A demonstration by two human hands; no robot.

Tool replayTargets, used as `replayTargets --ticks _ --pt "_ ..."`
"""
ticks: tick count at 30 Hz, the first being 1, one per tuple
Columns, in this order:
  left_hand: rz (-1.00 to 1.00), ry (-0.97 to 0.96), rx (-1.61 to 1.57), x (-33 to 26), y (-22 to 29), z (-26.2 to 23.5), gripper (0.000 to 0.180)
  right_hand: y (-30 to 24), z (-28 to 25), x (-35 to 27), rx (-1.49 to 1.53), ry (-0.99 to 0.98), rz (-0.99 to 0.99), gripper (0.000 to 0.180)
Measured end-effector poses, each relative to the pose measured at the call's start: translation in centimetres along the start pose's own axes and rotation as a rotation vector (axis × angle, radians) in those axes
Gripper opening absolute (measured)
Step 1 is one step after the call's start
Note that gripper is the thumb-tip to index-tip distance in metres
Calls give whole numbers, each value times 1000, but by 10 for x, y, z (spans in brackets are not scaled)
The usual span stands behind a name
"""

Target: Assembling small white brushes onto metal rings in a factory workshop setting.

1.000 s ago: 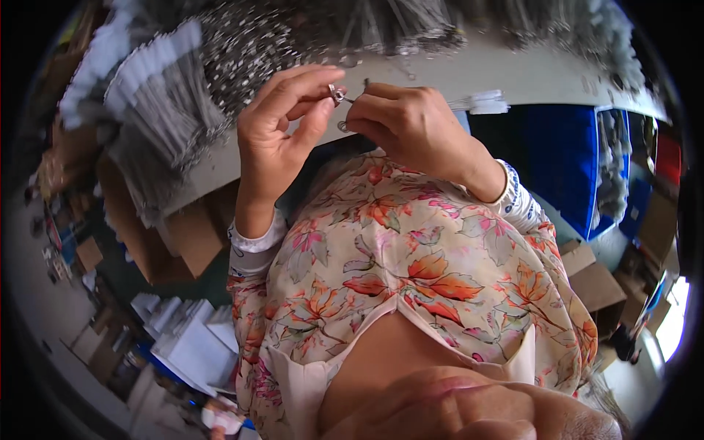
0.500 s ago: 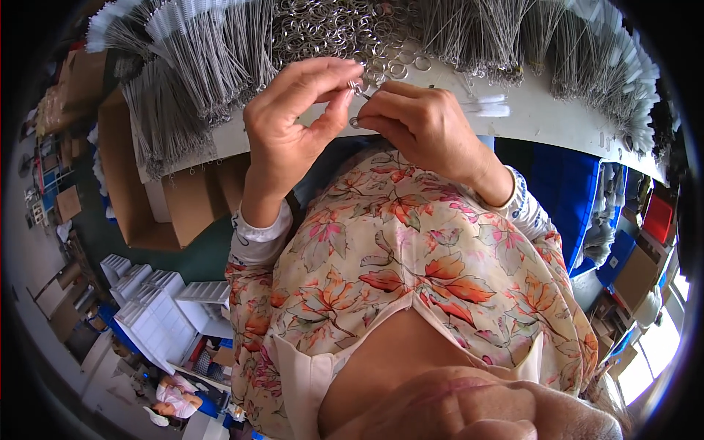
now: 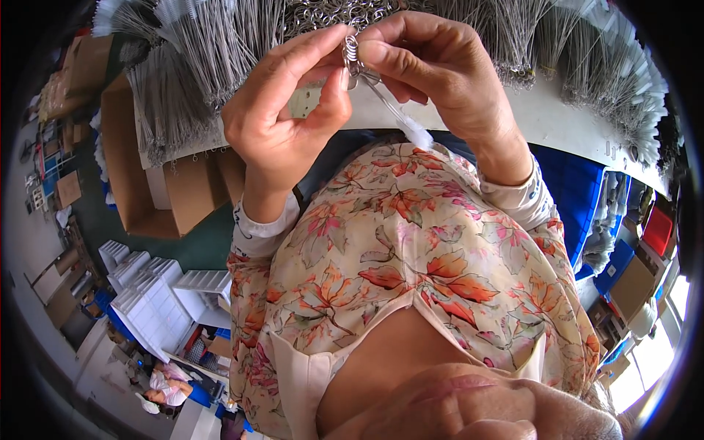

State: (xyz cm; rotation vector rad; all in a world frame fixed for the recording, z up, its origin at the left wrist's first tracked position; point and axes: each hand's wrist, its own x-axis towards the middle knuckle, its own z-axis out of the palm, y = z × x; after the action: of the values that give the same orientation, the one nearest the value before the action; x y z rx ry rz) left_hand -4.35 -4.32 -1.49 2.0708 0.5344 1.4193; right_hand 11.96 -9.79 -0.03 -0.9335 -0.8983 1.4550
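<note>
Between my two hands, above the near edge of the table, is a metal key ring (image 3: 346, 57) with several wire loops bunched on it. From it wire-handled brushes (image 3: 415, 133) with white bristle ends hang down toward the lower right. My left hand (image 3: 282, 110) pinches the ring from the left, with index finger and thumb at its side. My right hand (image 3: 447, 77) is closed, its thumb and index finger pressing against the looped wire ends. The fingers partly hide the ring and the loops.
A heap of loose metal rings (image 3: 323, 15) lies behind my hands. Bundles of wire brushes (image 3: 213, 51) stand left of it, more brush bundles (image 3: 609, 81) to the right. An open cardboard box (image 3: 139, 169) is at left; blue bins (image 3: 568, 191) are at right. Another person (image 3: 170, 385) is in the background.
Both hands have moved up and away from my body; the right hand has turned, its thumb now on the loops. White-ended brushes now hang beneath the ring.
</note>
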Motion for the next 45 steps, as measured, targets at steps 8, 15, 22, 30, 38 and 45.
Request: replayTargets --ticks 8,15,22,30,38,45 --pt "-61 -251 -20 11 4 -17 28 -2 -9 0 -321 -48 -31 15" --pt "-194 -307 -160 18 5 -21 18 4 -8 -6 -310 -74 -64 18" --pt "-605 -225 -590 7 -8 -22 13 -3 -1 -4 -153 -89 -28 17" --pt "-547 -405 -65 16 25 -38 14 7 4 1 -217 -104 -65 16" --pt "-739 -375 -393 12 39 -71 17 5 23 12 -87 -226 63 13" --pt "-609 43 -494 -8 21 -62 13 22 40 13 -74 -227 -37 12"
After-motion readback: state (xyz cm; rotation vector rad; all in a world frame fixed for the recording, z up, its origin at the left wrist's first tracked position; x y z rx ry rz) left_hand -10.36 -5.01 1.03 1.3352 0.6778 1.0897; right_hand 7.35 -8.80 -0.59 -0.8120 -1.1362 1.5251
